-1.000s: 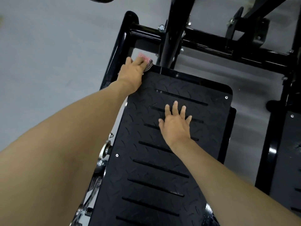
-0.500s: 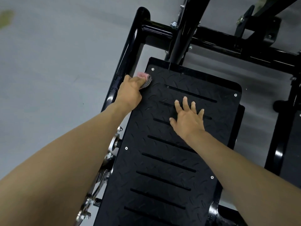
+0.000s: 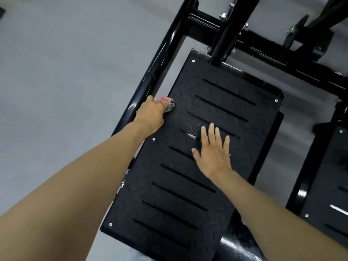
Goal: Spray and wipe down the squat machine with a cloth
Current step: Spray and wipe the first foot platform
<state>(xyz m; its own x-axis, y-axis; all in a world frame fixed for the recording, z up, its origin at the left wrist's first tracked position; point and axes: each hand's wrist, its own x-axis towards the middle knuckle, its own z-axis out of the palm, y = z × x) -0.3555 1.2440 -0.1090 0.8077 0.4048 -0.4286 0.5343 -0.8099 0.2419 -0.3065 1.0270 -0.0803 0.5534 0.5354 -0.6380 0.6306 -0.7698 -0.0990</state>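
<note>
1. Head view: the left hand [image 3: 151, 114] grips a bunched cloth [image 3: 168, 104], pressing it on the footplate [image 3: 188, 185] edge beside the frame tube [image 3: 162, 59].
2. The right hand [image 3: 213, 155] lies flat with its fingers straight on the plate, right of the cloth.

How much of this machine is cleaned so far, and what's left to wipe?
Done: hard to tell; a glossy streak on the footplate hints at spray or a wiped patch. In hand: the left hand grips a bunched cloth at the plate's left edge, while the right hand lies flat on it. Left: probably the rest of this plate, the black frame and the second plate.
</note>
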